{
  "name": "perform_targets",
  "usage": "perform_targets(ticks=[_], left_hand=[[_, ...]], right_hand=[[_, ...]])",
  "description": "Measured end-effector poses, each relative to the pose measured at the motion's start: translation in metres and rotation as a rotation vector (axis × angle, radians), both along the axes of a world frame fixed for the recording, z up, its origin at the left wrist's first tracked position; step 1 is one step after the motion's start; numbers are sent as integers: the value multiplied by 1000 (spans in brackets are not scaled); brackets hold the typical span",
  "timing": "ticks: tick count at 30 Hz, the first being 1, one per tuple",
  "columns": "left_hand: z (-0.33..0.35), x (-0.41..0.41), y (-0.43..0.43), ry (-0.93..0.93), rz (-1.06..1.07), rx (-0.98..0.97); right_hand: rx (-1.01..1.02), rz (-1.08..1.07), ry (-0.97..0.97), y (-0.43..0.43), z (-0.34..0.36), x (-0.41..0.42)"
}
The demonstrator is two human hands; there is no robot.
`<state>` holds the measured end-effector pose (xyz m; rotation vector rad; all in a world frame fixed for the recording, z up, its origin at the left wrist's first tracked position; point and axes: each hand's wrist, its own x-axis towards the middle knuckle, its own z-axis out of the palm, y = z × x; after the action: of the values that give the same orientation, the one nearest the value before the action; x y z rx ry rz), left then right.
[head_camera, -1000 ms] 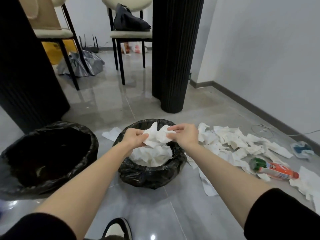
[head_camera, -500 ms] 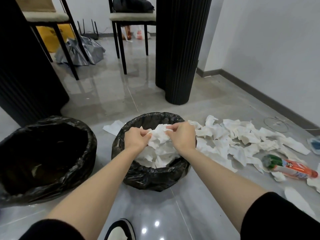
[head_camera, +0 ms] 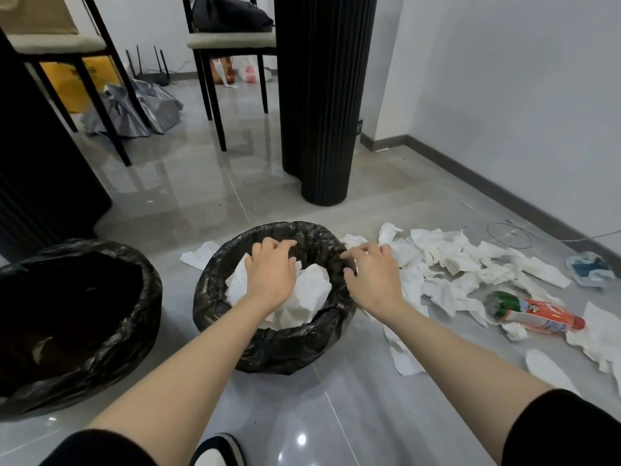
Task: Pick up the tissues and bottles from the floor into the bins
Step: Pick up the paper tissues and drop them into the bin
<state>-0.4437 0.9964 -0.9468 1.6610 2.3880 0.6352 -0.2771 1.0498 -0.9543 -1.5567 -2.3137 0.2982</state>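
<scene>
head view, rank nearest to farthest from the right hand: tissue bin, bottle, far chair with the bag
1. tissue bin, its rim right beside the right hand
2. bottle, on the floor to the right
3. chair, far back across the room

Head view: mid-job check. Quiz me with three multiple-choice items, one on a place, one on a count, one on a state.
1. Where does the bottle lie?
A. On a chair seat
B. On the floor, right of the middle bin, among loose tissues
C. Inside that bin

2. How many black-bagged bins show?
A. One
B. Two
C. Three

3. What state is the middle bin in?
A. Empty
B. Tipped on its side
C. Upright, with crumpled tissues inside

Key:
1 B: the bottle lies on the tiles amid the loose tissues.
2 B: there is the middle bin and a larger bin to its left.
3 C: white tissues show around the left hand, inside the rim.
</scene>
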Motion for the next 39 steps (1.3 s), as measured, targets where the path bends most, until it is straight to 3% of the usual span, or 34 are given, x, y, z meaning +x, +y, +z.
perform_targets(ticks=[11, 18, 27, 39], left_hand=[[9, 99, 28, -191, -300, 59], [-31, 138, 38, -208, -403, -72], [-101, 153, 48, -297, -357, -318], [-171, 186, 60, -404, -358, -476]], right_hand=[[-225, -242, 0, -3, -14, 103], [-366, -297, -17, -1, -46, 138], [-561, -293, -110, 4, -110, 154], [-655, -631, 289, 6, -172, 165]])
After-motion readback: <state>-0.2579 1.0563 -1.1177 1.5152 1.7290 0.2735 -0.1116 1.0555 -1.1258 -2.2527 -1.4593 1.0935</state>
